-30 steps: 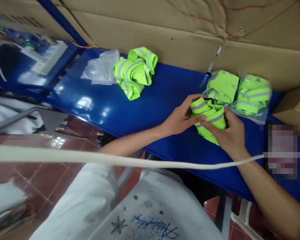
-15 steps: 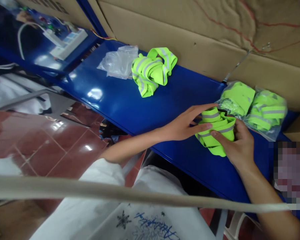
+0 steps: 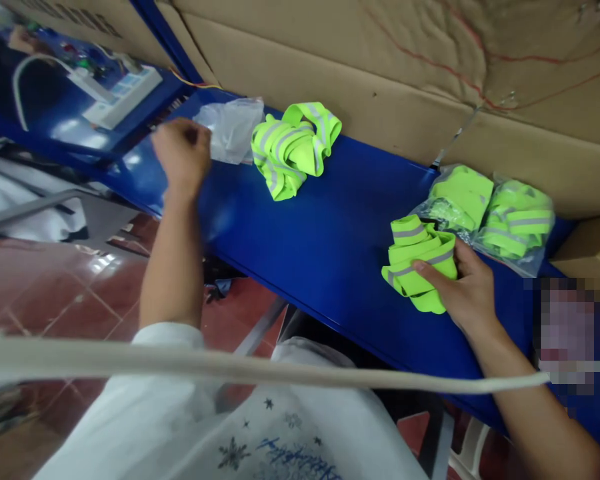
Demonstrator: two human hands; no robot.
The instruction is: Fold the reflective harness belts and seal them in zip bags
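Observation:
My right hand [image 3: 467, 283] grips a folded bundle of neon-yellow reflective straps [image 3: 413, 257], thumb on top, over the right part of the blue table. At the far left of the table, my left hand [image 3: 183, 150] is raised with its fingers curled in; whether anything is between them is hidden. Just right of that hand lie clear plastic bags [image 3: 233, 130]. Beside the bags rests a looser tangle of the same yellow straps [image 3: 295, 147]. Behind my right hand are two bagged strap bundles, one on the left [image 3: 463, 197] and one on the right [image 3: 520, 220].
The blue table [image 3: 320, 233] runs along a cardboard wall [image 3: 300, 67]. A white power strip [image 3: 125, 97] sits at the far left, near a co-worker's hand [image 3: 27, 40]. A pale cable [image 3: 280, 373] crosses low in front of me. A cardboard box [image 3: 587, 247] stands at right.
My left hand has let go of the strap bundle and swung left to the plastic bags. My right hand keeps the bundle in about the same place.

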